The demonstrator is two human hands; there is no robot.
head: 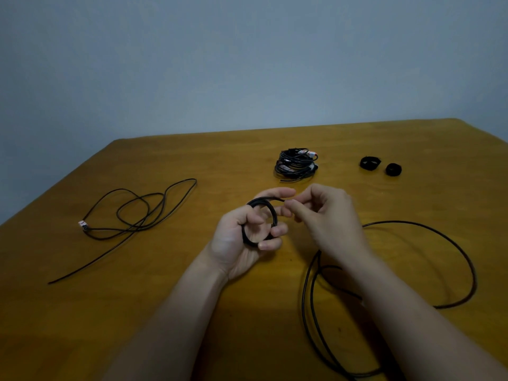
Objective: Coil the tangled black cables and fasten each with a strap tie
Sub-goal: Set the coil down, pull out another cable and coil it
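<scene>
- Cable coil (259, 221) sits in my left hand (242, 237), fingers curled through the small loop to keep its turns stacked just above the wooden surface (192, 270).
- My right hand (327, 215) pinches the feeding strand at the coil's top, thumb and fingertips closed on it, apparently to guide the next turn on.
- Uncoiled slack (428, 224) of the same cable sweeps in wide loops over the surface at right, so I judge the winding far from done.
- A second loose cable (143, 213) lies tangled at left, untouched.
- A finished bundle (295, 166) rests beyond my hands; two rolled strap ties (369, 163) wait near it at far right, within reach for fastening.
</scene>
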